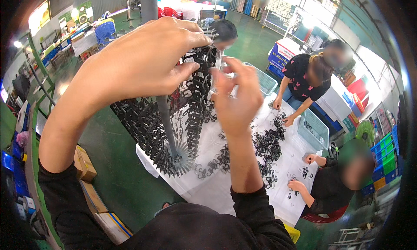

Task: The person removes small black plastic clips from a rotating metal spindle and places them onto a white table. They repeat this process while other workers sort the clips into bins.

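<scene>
My left hand (pixel 134 63) is raised high, with thumb and fingers pinched on the top of a hanging string of small black plastic parts (pixel 200 89). Just to the right of that string my right hand (pixel 236 96) has its fingers bent around something small and clear; what it grips I cannot tell. Below them stands a grey pole (pixel 166 124) with a toothed disc (pixel 181 156) at its base, and many more strings of black parts (pixel 143 128) fan out from it.
A white cloth (pixel 243 180) on the green floor carries heaps of loose black parts (pixel 267 148). Three other people work around it. Pale mesh baskets (pixel 313 128) stand at its far side, cardboard boxes (pixel 84 163) at the left.
</scene>
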